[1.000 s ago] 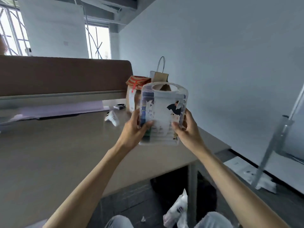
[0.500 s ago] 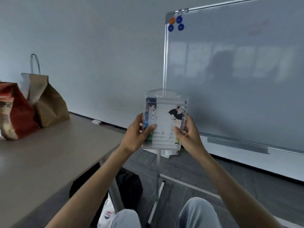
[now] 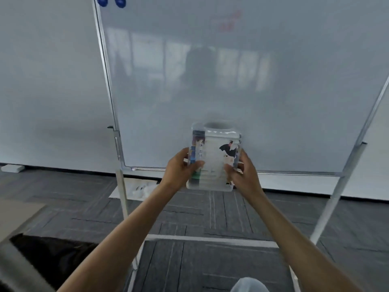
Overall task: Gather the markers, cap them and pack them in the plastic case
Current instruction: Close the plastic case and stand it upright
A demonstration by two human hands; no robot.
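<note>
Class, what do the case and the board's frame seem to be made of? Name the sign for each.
Case: clear, glossy plastic by the look; printed paper and coloured contents show through its walls. Frame: probably metal, silvery and smooth, a thin bright strip.

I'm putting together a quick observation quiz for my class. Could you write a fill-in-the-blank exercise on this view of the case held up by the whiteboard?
1. The plastic case is gripped by the left hand and the right hand, ____ hands in all.
2. Behind it stands a whiteboard whose round magnets are coloured ____.
3. The faint scribble near the whiteboard's top is coloured ____.

Missing words: two; blue; red.
</note>
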